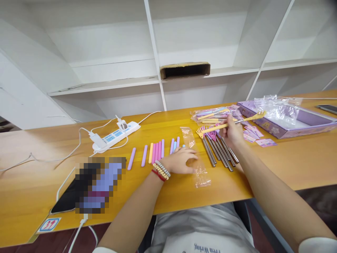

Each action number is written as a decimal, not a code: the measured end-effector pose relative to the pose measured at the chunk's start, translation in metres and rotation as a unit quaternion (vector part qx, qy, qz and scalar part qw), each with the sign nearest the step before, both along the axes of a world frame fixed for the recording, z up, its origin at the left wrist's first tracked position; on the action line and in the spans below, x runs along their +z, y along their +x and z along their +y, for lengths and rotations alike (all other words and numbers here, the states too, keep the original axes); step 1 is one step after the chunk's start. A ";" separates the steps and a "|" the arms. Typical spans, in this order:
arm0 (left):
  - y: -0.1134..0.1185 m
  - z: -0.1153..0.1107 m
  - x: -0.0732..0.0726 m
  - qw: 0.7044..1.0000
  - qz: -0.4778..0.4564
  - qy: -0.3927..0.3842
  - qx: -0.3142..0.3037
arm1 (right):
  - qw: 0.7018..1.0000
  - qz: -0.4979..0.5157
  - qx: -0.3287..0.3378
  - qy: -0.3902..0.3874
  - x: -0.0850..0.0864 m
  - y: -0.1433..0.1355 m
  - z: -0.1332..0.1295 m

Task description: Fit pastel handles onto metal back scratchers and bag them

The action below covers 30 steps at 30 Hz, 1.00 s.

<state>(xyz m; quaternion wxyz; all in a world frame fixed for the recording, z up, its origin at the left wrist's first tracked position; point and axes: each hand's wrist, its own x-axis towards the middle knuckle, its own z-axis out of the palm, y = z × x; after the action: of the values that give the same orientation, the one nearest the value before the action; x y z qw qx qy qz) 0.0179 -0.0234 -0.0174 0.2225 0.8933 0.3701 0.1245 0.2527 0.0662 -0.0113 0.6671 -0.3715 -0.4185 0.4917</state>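
My right hand (233, 131) grips a long yellow stick (217, 128) with a metal middle and a claw-like far end, held above several metal rods (219, 151) with pink and yellow claw heads. My left hand (181, 160) lies with its fingers apart over the left edge of a clear plastic bag (202, 177) and partly covers blue and purple sticks. To its left, purple, yellow and pink sticks (156, 151) stand in a row flat on the table. Behind my right hand, a plastic-wrapped bundle of coloured sticks (210, 114) rests on the table.
At the right is a purple box (283, 133) with clear bags (276, 107) in it, and small cards (265, 142) in front. A power strip (116, 137) with cables and a tablet (65, 196), partly pixelated, are at the left. An open cardboard box (185, 71) sits on the shelf.
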 end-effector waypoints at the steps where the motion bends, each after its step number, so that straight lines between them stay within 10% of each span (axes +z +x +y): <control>1: 0.001 0.000 -0.001 1.000 0.014 -0.013 -0.002 | 1.000 0.009 0.010 -0.011 -0.001 0.000 0.001; 8: 0.005 0.001 -0.002 0.997 0.068 -0.017 -0.027 | 0.993 0.085 0.037 -0.079 -0.002 0.002 0.003; 19: 0.022 -0.002 -0.007 0.986 -0.093 0.128 -0.049 | 0.994 0.081 0.027 -0.066 0.004 0.002 -0.003; 26: -0.018 -0.013 0.033 0.769 -0.409 0.402 0.281 | 0.989 0.094 0.117 0.002 0.011 0.006 -0.012; 30: -0.037 -0.020 0.056 0.869 -0.278 0.297 0.282 | 0.978 0.055 0.198 0.022 0.011 0.001 -0.023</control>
<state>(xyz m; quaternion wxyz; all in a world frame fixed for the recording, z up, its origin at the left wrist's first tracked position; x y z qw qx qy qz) -0.0191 -0.0434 0.0387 -0.0046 0.7036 0.4745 0.5289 0.2540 0.0431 0.0002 0.5867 -0.2388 -0.4573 0.6242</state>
